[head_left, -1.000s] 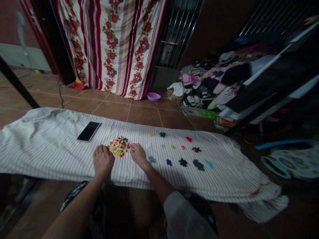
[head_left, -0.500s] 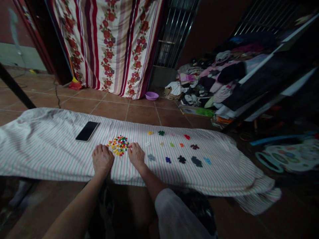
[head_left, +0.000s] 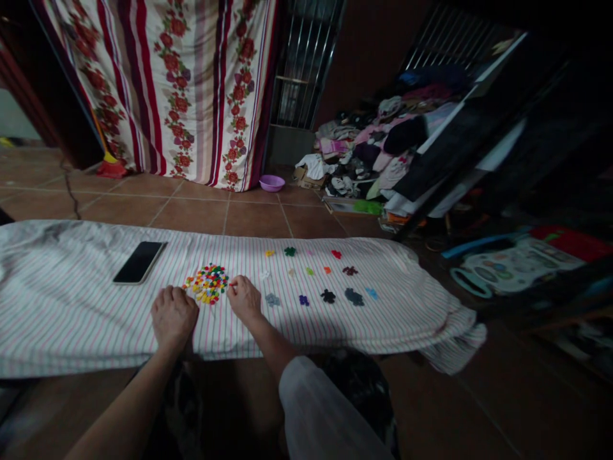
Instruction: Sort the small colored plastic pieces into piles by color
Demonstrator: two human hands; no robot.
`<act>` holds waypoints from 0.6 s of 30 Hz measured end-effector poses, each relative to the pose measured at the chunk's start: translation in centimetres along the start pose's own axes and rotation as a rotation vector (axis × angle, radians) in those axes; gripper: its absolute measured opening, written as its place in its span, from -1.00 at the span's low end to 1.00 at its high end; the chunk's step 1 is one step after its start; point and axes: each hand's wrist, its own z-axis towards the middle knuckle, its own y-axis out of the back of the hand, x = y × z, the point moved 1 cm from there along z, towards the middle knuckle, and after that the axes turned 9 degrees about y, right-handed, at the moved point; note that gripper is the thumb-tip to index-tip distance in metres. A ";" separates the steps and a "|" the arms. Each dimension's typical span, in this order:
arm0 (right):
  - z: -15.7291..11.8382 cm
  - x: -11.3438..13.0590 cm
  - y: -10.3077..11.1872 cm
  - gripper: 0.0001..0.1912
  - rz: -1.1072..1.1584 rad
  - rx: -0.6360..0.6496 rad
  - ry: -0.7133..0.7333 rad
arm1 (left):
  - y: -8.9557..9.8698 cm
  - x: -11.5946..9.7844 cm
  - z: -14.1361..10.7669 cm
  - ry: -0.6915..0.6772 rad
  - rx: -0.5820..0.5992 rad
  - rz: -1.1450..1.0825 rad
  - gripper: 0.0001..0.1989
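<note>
A heap of small mixed-colour pieces, mostly yellow, red, green and white, lies on the striped cloth. Just right of it, my right hand pinches a small red piece between thumb and forefinger. My left hand rests palm down at the heap's lower left, fingers laid on the cloth and holding nothing that shows. Several single-colour groups sit to the right, among them dark green pieces, red pieces, black pieces and light grey pieces.
A dark-screened phone lies on the cloth at left. Beyond the far edge, a purple basin stands on the tiled floor before a flowered curtain. Clothes are piled at the back right.
My view has turned to the right, so everything sits further left. My right hand has drawn slightly away from the heap with the red piece; my left hand stays beside it.
</note>
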 end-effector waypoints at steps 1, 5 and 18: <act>0.0 0.0 0.0 -0.88 0.003 0.001 0.003 | 0.1 0.0 0.0 0.003 -0.002 0.001 -0.68; -0.1 0.0 0.1 -0.84 0.016 -0.001 0.011 | 0.3 -0.1 0.0 0.000 0.001 0.014 -0.67; -0.3 -0.5 -0.1 -0.76 0.083 -0.046 0.081 | -0.1 0.0 0.1 0.022 0.032 0.018 -0.64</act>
